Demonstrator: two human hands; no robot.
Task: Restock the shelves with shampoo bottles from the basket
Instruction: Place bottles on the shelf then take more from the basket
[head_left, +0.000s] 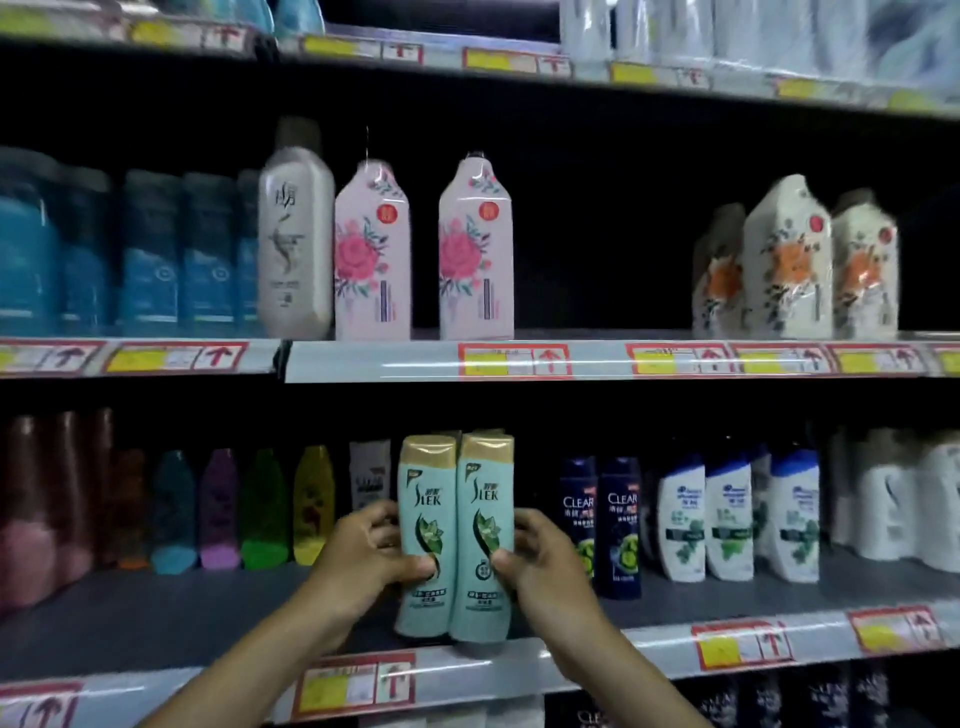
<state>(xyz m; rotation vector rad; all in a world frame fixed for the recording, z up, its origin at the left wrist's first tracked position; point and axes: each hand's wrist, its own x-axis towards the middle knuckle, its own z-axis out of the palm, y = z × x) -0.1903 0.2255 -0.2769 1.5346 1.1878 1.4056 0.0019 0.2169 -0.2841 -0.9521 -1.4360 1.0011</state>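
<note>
At lower centre of the frame, two pale green "SLEK" shampoo bottles (454, 535) with gold caps and leaf motifs are gripped side by side, the left hand (371, 558) curled round one and the right hand (537, 564) round the other, upright at the lower shelf (156, 618) front. Just right, dark "CLEAR" bottles (600, 525) are seen. Higher up, pink rose-printed bottles (423, 249) are shelved.

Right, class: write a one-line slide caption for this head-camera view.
Both hands, left hand and right hand, hold a pair of green Slek shampoo bottles upright at the lower shelf front edge.
</note>
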